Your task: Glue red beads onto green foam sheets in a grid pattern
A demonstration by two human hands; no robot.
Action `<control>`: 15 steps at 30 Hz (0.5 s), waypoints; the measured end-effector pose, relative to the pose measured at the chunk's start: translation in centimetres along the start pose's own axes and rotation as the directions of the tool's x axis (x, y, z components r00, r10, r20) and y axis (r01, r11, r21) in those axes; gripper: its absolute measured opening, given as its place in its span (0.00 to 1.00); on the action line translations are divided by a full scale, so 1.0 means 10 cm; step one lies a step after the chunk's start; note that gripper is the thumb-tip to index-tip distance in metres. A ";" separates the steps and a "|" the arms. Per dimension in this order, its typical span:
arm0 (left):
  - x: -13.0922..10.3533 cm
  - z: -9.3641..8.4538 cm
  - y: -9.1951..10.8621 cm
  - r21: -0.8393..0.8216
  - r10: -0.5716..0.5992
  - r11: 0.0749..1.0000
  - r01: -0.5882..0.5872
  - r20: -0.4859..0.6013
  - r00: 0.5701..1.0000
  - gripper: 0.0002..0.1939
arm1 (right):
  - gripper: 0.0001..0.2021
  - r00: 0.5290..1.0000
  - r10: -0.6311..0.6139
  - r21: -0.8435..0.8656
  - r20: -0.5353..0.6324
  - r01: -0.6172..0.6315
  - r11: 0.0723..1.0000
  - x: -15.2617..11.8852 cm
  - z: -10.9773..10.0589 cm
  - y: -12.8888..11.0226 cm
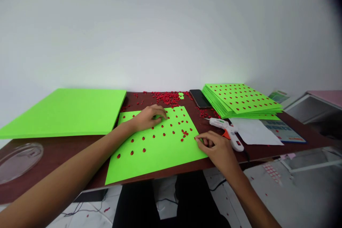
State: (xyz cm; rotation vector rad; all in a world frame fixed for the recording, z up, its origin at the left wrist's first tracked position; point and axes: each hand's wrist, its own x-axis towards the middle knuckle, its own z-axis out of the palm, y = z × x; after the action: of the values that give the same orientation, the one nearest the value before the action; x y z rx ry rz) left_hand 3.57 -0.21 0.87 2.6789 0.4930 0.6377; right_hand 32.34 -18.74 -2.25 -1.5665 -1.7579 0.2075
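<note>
A bright green sheet [160,153] lies on the dark red table, with rows of small red pieces [144,150] on it and a loose cluster of them [184,134] near its right side. My left hand [151,117] rests over the sheet's upper middle, fingers curved and apart, with nothing visible in them. At the sheet's right edge, my right hand [213,144] pinches a small red piece [196,138] between thumb and forefinger. Just right of that hand lies a white glue gun [227,128] with an orange trigger.
Plain green sheets [66,112] are stacked at left, near a clear round dish [21,160]. Many red pieces [168,98] and a phone [200,98] lie at the back. Dotted green sheets [240,99], white paper [253,131] and a blue-edged booklet [284,130] are at right.
</note>
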 end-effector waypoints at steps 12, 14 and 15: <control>-0.01 -0.01 0.00 -0.014 0.011 1.000 -0.011 -0.017 1.000 0.15 | 0.13 0.951 0.157 0.131 -0.268 -0.125 0.983 -0.05 -0.16 0.04; -0.01 -0.01 0.01 -0.013 0.007 1.000 -0.007 -0.020 1.000 0.14 | 0.13 0.945 0.116 0.036 -0.306 -0.110 0.993 -0.06 -0.27 0.09; -0.01 -0.01 0.01 -0.014 0.007 1.000 -0.007 -0.023 1.000 0.14 | 0.13 0.959 0.077 -0.036 -0.271 -0.090 0.995 -0.06 -0.32 0.12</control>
State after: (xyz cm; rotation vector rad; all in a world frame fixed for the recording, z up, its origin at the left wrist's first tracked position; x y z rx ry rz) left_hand 3.43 -0.33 0.95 2.6644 0.4841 0.6722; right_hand 35.22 -20.16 -0.91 -1.6210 -1.4966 -0.0092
